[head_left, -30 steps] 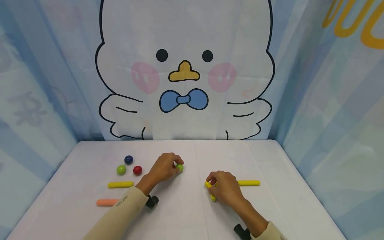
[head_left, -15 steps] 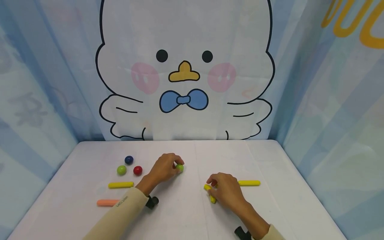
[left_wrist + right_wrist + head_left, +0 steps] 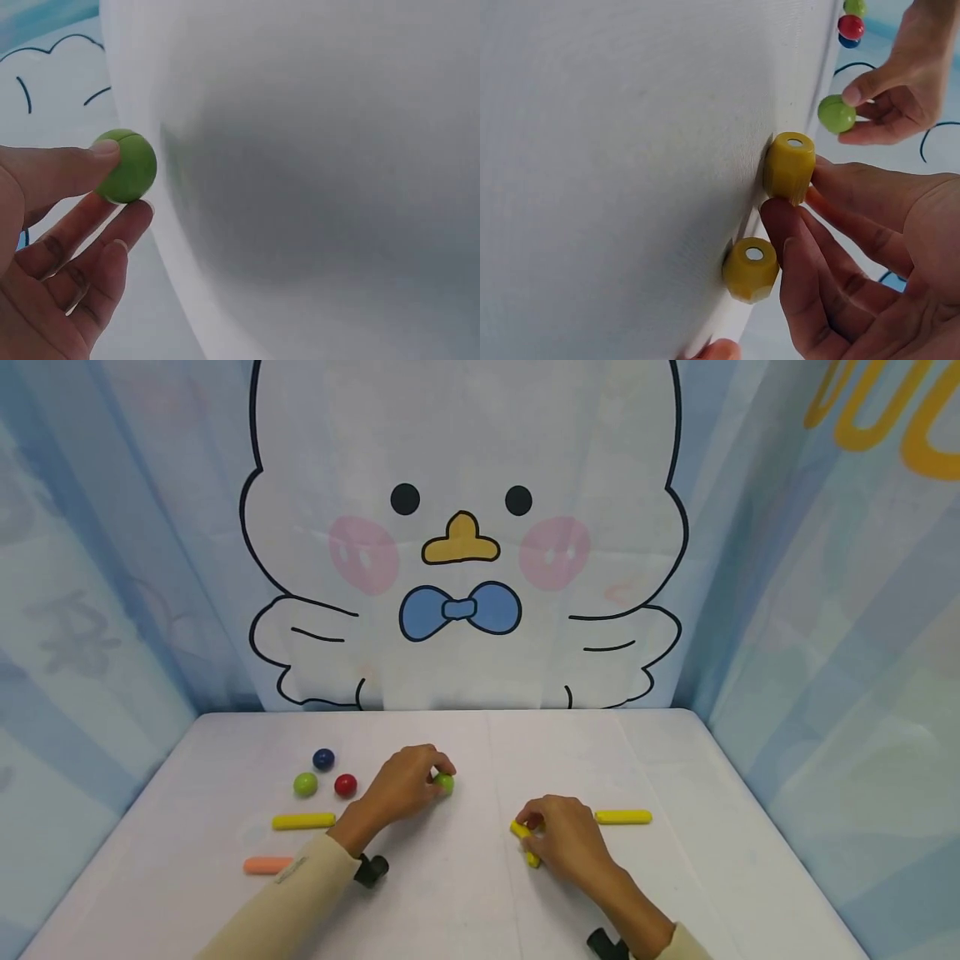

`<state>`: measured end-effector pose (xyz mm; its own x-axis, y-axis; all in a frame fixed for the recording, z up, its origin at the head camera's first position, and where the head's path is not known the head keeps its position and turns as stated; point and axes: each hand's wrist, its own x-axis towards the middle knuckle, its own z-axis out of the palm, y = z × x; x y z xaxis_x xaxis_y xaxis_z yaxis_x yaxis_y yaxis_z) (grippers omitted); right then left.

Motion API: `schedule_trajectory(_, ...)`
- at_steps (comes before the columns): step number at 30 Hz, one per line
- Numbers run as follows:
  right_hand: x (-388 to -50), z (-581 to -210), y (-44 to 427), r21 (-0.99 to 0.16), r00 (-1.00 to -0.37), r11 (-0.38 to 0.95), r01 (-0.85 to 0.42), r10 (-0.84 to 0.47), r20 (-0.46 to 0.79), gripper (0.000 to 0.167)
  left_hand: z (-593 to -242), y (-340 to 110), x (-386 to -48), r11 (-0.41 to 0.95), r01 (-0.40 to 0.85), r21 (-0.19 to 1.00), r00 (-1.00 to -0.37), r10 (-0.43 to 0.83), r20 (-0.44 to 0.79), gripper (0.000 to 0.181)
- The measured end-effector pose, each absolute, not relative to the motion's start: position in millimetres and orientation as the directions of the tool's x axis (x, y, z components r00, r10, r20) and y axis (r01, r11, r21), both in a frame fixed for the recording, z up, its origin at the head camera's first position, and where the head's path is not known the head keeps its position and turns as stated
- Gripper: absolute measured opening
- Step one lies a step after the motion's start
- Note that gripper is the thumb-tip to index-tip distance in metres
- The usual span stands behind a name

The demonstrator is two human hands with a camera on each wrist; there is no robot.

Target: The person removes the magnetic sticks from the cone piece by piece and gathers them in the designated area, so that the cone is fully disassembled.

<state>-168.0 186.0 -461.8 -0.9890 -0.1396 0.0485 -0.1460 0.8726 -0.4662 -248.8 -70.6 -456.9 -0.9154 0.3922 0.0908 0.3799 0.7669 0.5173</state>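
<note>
My left hand (image 3: 406, 783) pinches a green ball (image 3: 445, 784) between thumb and fingertips, low over the table's middle. In the left wrist view the thumb lies across that ball (image 3: 135, 169), and the other fingers curl below it. My right hand (image 3: 564, 833) pinches a short yellow stick (image 3: 519, 831), slanted on or just above the table. The right wrist view shows this yellow stick (image 3: 789, 166) end-on, with a pale round spot in its tip. Beside the fingers is a second yellow stick (image 3: 750, 271). Another yellow stick (image 3: 624, 817) lies behind my right hand, which may hide part of it.
Left on the white table (image 3: 450, 902) lie a blue ball (image 3: 323, 759), a green ball (image 3: 305, 784) and a red ball (image 3: 346, 786). Nearer are a yellow stick (image 3: 303, 821) and an orange stick (image 3: 267, 865), partly behind the left sleeve (image 3: 300, 893). Printed curtains enclose the table.
My left hand has shifted slightly left and nearer with the green ball. My right hand has moved slightly nearer, and the yellow stick's upper end is a little lower in the view.
</note>
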Motion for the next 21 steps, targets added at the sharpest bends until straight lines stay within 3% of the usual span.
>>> schedule_trajectory(14,-168,-461,186,-0.447,-0.988,0.882,-0.151,-0.141,0.056,0.025,-444,-134,-267,0.845,0.340,0.413,-0.940,0.316,0.128,0.027)
schedule_trajectory(21,-168,-460,186,-0.463,-0.988,0.873,-0.151,-0.142,0.054,0.024,-442,-165,-275,0.871,0.251,0.421,-0.967,0.241,0.077,0.029)
